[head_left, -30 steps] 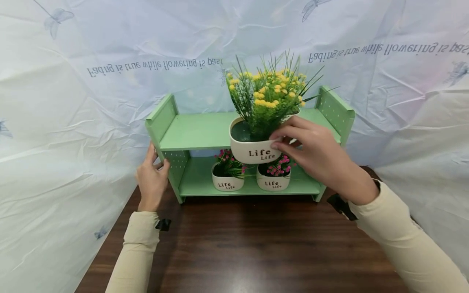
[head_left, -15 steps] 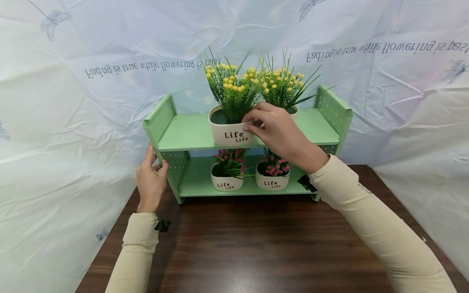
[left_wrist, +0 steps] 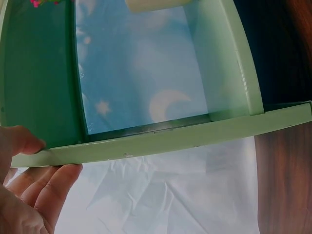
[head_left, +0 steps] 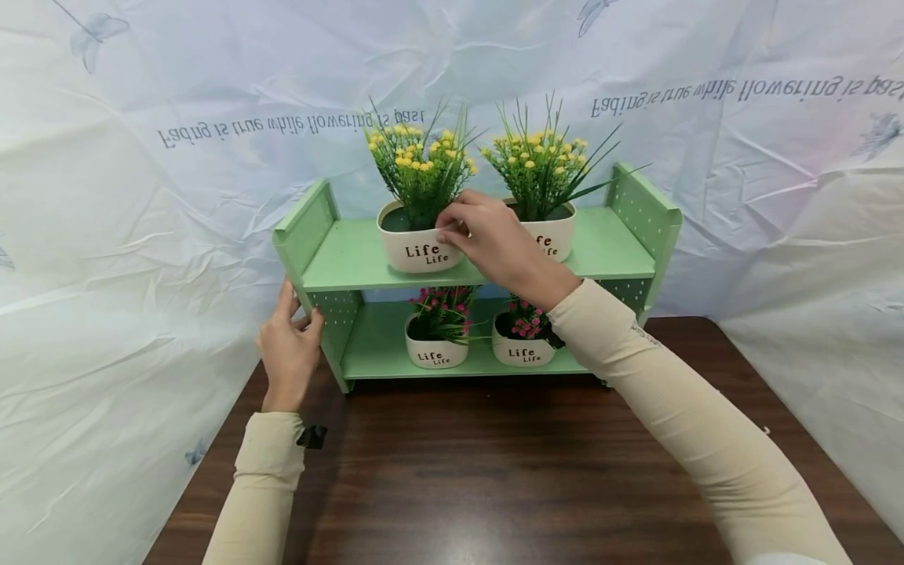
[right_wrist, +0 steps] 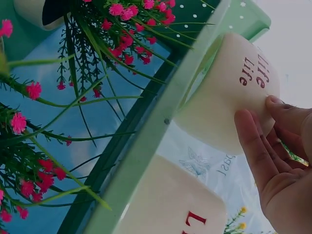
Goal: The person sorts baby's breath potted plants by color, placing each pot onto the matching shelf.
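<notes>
My right hand point(head_left: 494, 239) pinches the right rim of a white flower pot point(head_left: 406, 251) marked "Life", which holds yellow artificial flowers. That pot is at the left part of the upper board of a green two-tier shelf point(head_left: 339, 255), its base right at the board. In the right wrist view, thumb and fingers point(right_wrist: 251, 139) clasp the pot wall point(right_wrist: 229, 92). My left hand point(head_left: 289, 353) grips the front edge of the shelf's left side panel, thumb point(left_wrist: 27, 141) on one face and fingers on the other. A matching yellow-flowered pot point(head_left: 561, 231) stands to the right, partly behind my right hand.
Two white pots with pink flowers, one left point(head_left: 436, 355) and one right point(head_left: 523, 353), stand on the lower board. The shelf rests on a dark wooden table point(head_left: 452, 471), with a pale printed cloth point(head_left: 452, 63) behind and at both sides.
My right hand has carried the yellow-flowered pot leftward and back onto the upper board's left part, uncovering the second yellow pot. My left hand stays on the side panel.
</notes>
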Available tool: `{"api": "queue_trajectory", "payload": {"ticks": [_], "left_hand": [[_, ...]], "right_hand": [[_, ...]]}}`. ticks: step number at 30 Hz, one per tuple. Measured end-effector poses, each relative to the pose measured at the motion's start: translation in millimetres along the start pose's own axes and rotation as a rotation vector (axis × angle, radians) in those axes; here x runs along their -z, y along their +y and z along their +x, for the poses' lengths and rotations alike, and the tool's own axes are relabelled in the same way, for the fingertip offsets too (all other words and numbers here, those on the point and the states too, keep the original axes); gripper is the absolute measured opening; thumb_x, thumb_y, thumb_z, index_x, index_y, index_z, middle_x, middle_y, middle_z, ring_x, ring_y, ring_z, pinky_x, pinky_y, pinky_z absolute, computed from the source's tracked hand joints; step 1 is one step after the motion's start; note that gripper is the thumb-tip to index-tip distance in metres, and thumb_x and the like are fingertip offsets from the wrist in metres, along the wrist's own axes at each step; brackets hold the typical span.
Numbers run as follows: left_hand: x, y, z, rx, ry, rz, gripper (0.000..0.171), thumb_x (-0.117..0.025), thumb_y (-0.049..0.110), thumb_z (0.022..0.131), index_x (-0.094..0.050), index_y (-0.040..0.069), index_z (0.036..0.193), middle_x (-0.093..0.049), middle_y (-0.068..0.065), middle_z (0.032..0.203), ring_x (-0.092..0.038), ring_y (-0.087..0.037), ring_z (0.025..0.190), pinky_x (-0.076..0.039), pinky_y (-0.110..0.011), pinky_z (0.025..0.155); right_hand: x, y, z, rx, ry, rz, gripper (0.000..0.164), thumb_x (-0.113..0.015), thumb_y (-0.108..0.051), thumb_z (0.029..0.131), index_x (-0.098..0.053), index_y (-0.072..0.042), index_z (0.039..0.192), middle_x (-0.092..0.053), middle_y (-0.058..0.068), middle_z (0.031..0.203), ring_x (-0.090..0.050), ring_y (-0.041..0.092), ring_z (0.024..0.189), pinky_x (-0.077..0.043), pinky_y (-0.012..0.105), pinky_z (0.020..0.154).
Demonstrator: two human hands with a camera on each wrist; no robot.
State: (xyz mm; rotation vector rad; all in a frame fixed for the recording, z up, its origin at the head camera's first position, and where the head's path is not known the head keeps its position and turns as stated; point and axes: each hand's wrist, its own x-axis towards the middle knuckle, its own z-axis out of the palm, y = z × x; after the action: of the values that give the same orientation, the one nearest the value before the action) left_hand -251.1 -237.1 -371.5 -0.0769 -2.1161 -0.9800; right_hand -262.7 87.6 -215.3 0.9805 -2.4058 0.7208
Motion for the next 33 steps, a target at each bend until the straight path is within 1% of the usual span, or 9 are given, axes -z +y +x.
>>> {"api": "queue_trajectory", "payload": {"ticks": [5, 8, 10, 12, 18, 25, 29, 33], "left_hand": [[1.2, -0.3, -0.1, 0.005, 0.000, 0.009, 0.080, -0.068, 0.001, 0.097, -0.042, 0.038, 0.162, -0.071, -0.021, 0.130, -0.077, -0.043, 0.092, -0.060, -0.065, 0.084], [1.5, 0.1, -0.1, 0.012, 0.004, 0.016, 0.080, -0.068, 0.001, 0.097, -0.042, 0.039, 0.162, -0.071, -0.021, 0.128, -0.077, -0.043, 0.091, -0.057, -0.065, 0.093], [1.0, -0.1, 0.1, 0.014, 0.005, 0.020, 0.081, -0.068, 0.001, 0.096, -0.042, 0.039, 0.162, -0.072, -0.021, 0.128, -0.077, -0.043, 0.091, -0.054, -0.066, 0.098], [0.2, -0.4, 0.0, 0.015, 0.005, 0.021, 0.081, -0.069, 0.002, 0.096, -0.042, 0.039, 0.162, -0.072, -0.021, 0.128, -0.077, -0.043, 0.091, -0.052, -0.066, 0.100], [-1.1, -0.5, -1.5, 0.018, 0.003, 0.032, 0.080, -0.069, 0.003, 0.097, -0.041, 0.039, 0.163, -0.072, -0.021, 0.128, -0.077, -0.043, 0.091, -0.053, -0.066, 0.097], [-0.6, -0.8, -2.7, 0.023, 0.000, 0.028, 0.079, -0.069, 0.003, 0.097, -0.042, 0.039, 0.163, -0.072, -0.020, 0.128, -0.077, -0.043, 0.092, -0.050, -0.067, 0.103], [-0.7, -0.4, -2.7, 0.026, 0.000, 0.030, 0.080, -0.069, 0.003, 0.097, -0.042, 0.039, 0.162, -0.072, -0.019, 0.128, -0.077, -0.042, 0.092, -0.051, -0.067, 0.101], [-0.7, 0.8, -2.7, 0.031, -0.002, 0.024, 0.079, -0.069, 0.002, 0.097, -0.042, 0.038, 0.162, -0.072, -0.019, 0.128, -0.077, -0.042, 0.093, -0.048, -0.068, 0.102]], "right_hand": [[-4.1, 2.2, 4.9, -0.076, -0.049, -0.011, 0.015, -0.070, -0.015, 0.103, -0.077, -0.005, 0.112, -0.064, 0.008, 0.107, -0.069, 0.020, 0.102, -0.060, 0.031, 0.085], [-5.8, 4.0, 6.0, -0.101, -0.060, -0.007, 0.016, -0.069, -0.015, 0.104, -0.076, -0.004, 0.113, -0.064, 0.008, 0.108, -0.070, 0.021, 0.103, -0.060, 0.032, 0.084], [-6.2, 5.1, 5.9, -0.105, -0.061, -0.007, 0.016, -0.068, -0.015, 0.104, -0.075, -0.004, 0.114, -0.063, 0.008, 0.107, -0.071, 0.021, 0.104, -0.060, 0.032, 0.083], [-6.4, 6.6, 5.9, -0.107, -0.063, -0.008, 0.017, -0.068, -0.015, 0.104, -0.075, -0.004, 0.115, -0.063, 0.008, 0.107, -0.071, 0.021, 0.105, -0.061, 0.032, 0.084], [-6.5, 9.0, 5.9, -0.113, -0.068, -0.007, 0.018, -0.067, -0.016, 0.104, -0.074, -0.004, 0.117, -0.062, 0.009, 0.108, -0.071, 0.022, 0.107, -0.061, 0.033, 0.085], [-7.6, 11.6, 7.0, -0.114, -0.064, -0.009, 0.020, -0.067, -0.016, 0.105, -0.073, -0.004, 0.119, -0.063, 0.009, 0.112, -0.070, 0.022, 0.107, -0.060, 0.034, 0.087], [-8.2, 13.3, 7.3, -0.111, -0.061, -0.007, 0.020, -0.067, -0.016, 0.105, -0.073, -0.005, 0.120, -0.063, 0.009, 0.114, -0.069, 0.022, 0.107, -0.060, 0.035, 0.088], [-8.3, 13.3, 6.8, -0.122, -0.061, -0.003, 0.020, -0.067, -0.017, 0.105, -0.073, -0.005, 0.120, -0.063, 0.009, 0.114, -0.069, 0.022, 0.107, -0.060, 0.036, 0.088]]}}
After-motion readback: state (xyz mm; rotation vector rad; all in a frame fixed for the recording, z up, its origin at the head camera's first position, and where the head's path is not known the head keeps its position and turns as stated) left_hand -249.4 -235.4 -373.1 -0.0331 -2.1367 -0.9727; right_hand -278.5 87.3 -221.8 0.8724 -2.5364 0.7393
